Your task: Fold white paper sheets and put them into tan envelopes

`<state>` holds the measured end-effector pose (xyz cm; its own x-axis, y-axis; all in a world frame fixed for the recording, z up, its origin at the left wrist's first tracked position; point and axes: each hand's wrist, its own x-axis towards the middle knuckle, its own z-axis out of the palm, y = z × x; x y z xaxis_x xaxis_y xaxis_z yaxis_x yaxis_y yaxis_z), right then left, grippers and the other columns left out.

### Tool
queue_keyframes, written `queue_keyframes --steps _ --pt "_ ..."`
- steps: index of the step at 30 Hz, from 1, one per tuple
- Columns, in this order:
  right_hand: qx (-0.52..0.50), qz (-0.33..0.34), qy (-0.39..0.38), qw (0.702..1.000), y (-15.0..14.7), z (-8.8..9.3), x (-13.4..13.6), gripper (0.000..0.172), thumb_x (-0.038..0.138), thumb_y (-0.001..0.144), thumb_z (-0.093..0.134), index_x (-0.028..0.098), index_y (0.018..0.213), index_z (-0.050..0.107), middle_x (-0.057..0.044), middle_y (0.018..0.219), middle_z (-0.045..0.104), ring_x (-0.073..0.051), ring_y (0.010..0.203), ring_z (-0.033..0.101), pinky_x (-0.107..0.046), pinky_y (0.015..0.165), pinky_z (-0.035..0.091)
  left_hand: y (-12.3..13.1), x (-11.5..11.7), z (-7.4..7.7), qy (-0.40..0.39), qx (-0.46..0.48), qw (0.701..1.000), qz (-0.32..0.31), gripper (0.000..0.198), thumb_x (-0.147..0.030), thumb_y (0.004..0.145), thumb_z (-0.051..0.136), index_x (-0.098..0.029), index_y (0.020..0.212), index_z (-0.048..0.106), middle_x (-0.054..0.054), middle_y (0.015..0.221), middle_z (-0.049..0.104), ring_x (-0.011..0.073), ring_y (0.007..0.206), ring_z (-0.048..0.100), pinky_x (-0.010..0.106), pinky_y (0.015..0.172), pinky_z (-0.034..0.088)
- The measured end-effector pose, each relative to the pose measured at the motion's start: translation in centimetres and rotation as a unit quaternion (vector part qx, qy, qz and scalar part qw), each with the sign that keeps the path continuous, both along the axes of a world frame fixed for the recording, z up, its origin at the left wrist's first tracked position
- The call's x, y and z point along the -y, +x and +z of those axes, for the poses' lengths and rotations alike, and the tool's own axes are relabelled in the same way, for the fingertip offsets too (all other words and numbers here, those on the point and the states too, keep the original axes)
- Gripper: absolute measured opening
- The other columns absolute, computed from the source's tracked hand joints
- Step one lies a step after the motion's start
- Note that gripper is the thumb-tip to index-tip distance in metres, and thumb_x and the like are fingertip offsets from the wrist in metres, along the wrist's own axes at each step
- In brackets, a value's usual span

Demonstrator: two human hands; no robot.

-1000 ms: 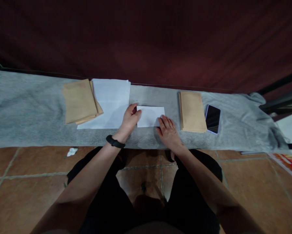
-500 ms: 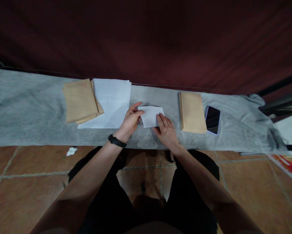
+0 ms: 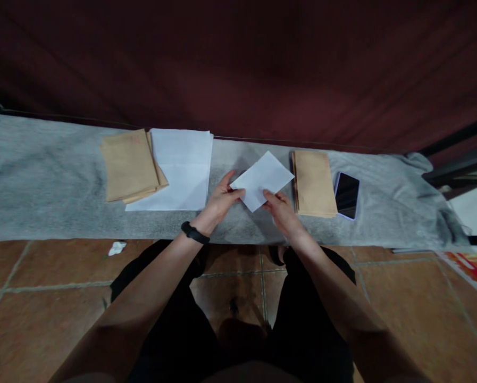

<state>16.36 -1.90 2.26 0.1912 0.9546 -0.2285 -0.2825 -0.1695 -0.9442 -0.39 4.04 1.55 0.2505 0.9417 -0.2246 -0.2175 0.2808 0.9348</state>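
Note:
A folded white sheet of paper (image 3: 265, 174) is held tilted above the grey cloth, one corner pointing away from me. My left hand (image 3: 222, 198) pinches its left corner, thumb on top and fingers beneath. With the thumb over its near right edge, my right hand (image 3: 280, 209) grips the same paper. To the left lie larger white sheets (image 3: 184, 170), partly covered by brown envelopes (image 3: 130, 166). A neat stack of brown envelopes (image 3: 315, 183) lies just right of my right hand.
A phone (image 3: 347, 196) rests beside the right envelope stack. Grey cloth (image 3: 55, 181) covers the long narrow surface, with a dark red curtain (image 3: 238, 69) behind it. A crumpled white scrap (image 3: 117, 248) lies on the tiled floor (image 3: 55, 314).
The folded paper has been lifted from the cloth and turned askew. My right hand has gone from pressing flat on it to gripping its near edge, moving slightly right.

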Motion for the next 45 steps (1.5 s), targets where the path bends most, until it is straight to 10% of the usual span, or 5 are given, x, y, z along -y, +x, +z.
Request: queue_keyframes --steps 9,16,20,38,45 --pt "0.187 -0.118 -0.009 0.975 4.5 -1.8 -1.6 0.038 0.038 0.073 0.067 0.020 0.106 0.065 0.000 0.078 0.069 -0.018 0.071 0.065 -0.030 0.065 0.052 -2.0 -2.1 -0.6 0.130 -0.201 0.968 -0.070 0.089 -0.009 0.071 0.073 -0.024 0.152 0.039 0.001 0.097 0.067 0.0134 0.073 0.064 0.028 0.070 0.054" --pt "0.583 -0.012 0.018 0.812 3.6 -1.8 -0.5 0.050 0.023 0.089 0.048 0.020 0.139 0.051 -0.011 0.107 0.075 -0.027 0.090 0.071 -0.039 0.080 0.055 -1.5 -2.1 -0.9 0.273 -0.408 0.871 -0.015 0.083 -0.004 0.076 0.067 -0.023 0.152 0.040 0.005 0.110 0.061 0.0155 0.078 0.062 0.034 0.082 0.057" --pt "0.624 0.006 0.024 0.781 3.4 -1.9 -0.8 0.050 0.021 0.093 0.043 0.017 0.142 0.047 -0.013 0.116 0.073 -0.028 0.099 0.071 -0.041 0.086 0.056 -1.2 -1.1 -0.6 0.317 -0.460 0.829 -0.018 0.075 -0.004 0.081 0.060 -0.022 0.151 0.041 0.008 0.122 0.057 0.0192 0.093 0.064 0.036 0.092 0.056" --pt "0.619 -0.019 0.074 0.782 3.4 -1.4 -1.4 0.044 0.022 0.095 0.042 0.014 0.136 0.057 -0.018 0.124 0.065 -0.030 0.116 0.061 -0.048 0.102 0.048 1.2 6.2 -1.0 0.433 -0.552 0.690 -0.179 0.063 -0.047 0.100 0.044 -0.013 0.153 0.037 0.018 0.164 0.026 0.0308 0.154 0.017 0.052 0.125 0.017" --pt "0.549 0.161 0.177 0.801 0.0 -1.9 0.2 0.052 0.039 0.105 0.030 0.018 0.151 0.042 -0.011 0.154 0.047 -0.019 0.145 0.039 -0.041 0.122 0.032 1.3 5.9 -1.6 0.420 -0.550 0.703 -0.165 0.060 -0.032 0.100 0.040 -0.005 0.153 0.033 0.021 0.162 0.030 0.0298 0.153 0.020 0.051 0.124 0.021"
